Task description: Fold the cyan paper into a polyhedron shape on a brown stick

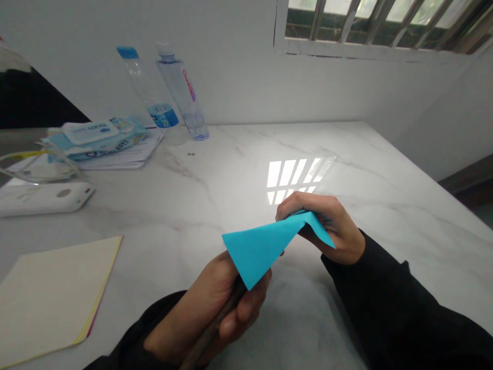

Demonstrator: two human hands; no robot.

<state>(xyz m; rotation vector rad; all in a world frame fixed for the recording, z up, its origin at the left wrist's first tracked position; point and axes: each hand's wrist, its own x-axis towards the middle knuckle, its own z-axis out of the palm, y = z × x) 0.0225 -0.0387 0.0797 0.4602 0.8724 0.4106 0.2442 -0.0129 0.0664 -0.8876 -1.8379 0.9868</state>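
Note:
A bright blue sheet of folded paper (258, 246) is held above the table between my two hands. It has a broad, pointed flap toward the left and narrows to a creased, bent point at the right. My left hand (215, 288) grips the wide end from below, its fingers curled under and partly hidden by the paper. My right hand (333, 218) is closed around the narrow end, fingers bent over the far side. Part of the paper inside that hand is out of sight.
Left, a stack of coloured paper (57, 293) lies on the marble-patterned table (162, 205). Behind it are a white power strip (42, 198) with cables, a wipes pack (96, 136) on papers, and two plastic bottles, one blue-capped (164, 115), one white-capped (181, 87). A wall bounds the back.

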